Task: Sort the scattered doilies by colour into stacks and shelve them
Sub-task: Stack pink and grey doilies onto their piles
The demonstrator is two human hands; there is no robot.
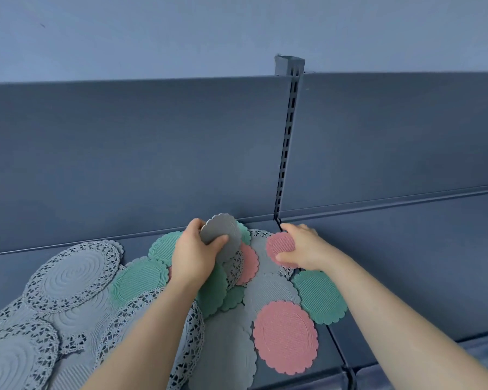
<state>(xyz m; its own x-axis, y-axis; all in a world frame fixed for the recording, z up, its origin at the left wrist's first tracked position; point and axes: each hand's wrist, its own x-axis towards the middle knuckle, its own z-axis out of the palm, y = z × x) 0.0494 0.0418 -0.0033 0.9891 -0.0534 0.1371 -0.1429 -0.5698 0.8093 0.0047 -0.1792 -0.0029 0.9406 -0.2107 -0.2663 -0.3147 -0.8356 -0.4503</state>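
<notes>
Doilies in grey, green and pink lie scattered and overlapping on a grey shelf (406, 249). My left hand (193, 253) grips a small grey scalloped doily (223, 228), lifted and tilted above the pile. My right hand (302, 249) pinches a small pink doily (279, 244) near the back of the shelf. Green doilies (137, 282) lie left of my left arm, and another green doily (319, 296) sits under my right wrist. A bigger pink doily (286, 336) lies at the front. Large grey lace doilies (74, 273) spread to the left.
The shelf's back panel (152, 153) rises right behind the pile, with a slotted upright post (286, 153) between two shelf sections. A seam (335, 339) runs forward between the sections. The right section holds only the doilies that overlap the seam.
</notes>
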